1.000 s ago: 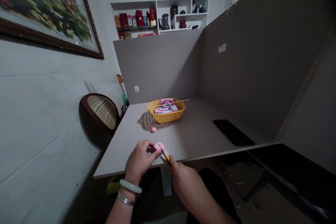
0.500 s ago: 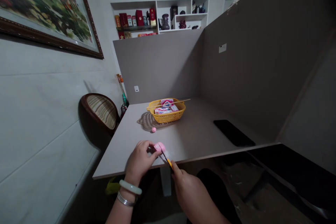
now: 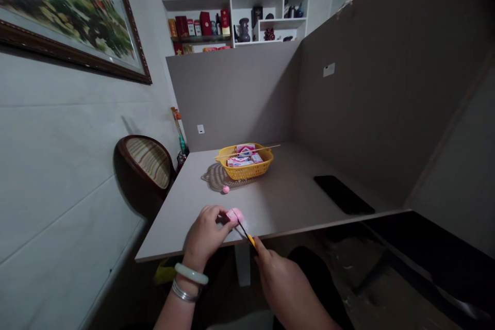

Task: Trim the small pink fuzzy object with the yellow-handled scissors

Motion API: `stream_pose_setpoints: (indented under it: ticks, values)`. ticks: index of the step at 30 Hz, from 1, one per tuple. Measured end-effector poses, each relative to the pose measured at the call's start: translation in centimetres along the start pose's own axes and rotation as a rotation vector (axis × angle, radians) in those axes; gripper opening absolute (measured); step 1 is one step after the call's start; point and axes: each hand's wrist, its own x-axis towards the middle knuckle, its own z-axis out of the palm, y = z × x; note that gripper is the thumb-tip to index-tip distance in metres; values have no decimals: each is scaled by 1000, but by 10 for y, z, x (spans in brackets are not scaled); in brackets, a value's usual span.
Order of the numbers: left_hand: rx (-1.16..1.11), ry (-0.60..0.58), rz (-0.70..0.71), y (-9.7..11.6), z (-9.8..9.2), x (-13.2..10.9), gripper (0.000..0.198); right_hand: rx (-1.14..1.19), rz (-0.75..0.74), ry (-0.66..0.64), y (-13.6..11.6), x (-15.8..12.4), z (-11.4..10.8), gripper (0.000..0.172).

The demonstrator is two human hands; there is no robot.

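At lower centre, the pink lump (image 3: 234, 215) is pinched by the left hand (image 3: 205, 232), presumably steadied against the yellow-handled tool (image 3: 251, 241) gripped by the right hand (image 3: 279, 274).

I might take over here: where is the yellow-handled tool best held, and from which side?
Probably by the yellow handle, from the near right, where the right hand grips: the tool slants away, its thin dark end meeting the pink lump.
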Motion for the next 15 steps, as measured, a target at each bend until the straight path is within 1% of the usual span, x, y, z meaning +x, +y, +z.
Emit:
stream_pose_setpoints:
  ticks: [3, 6, 11, 13, 15]
  values:
    - [-17, -11, -7, -1, 0, 1, 28, 5, -22, 49, -4, 11, -10, 59]
    - [-25, -16, -22, -2, -1, 1, 27, -4, -26, 50, -8, 20, -15, 60]
    - [-18, -25, -32, -2, 0, 0, 29, -49, 1, 0, -2, 5, -8, 60]
    - [-23, -32, -25, -1, 0, 0, 29, -48, -4, 14, -2, 4, -10, 58]
    - [-39, -36, -17, -1, -1, 1, 28, -24, -16, 46, -6, 10, -15, 57]
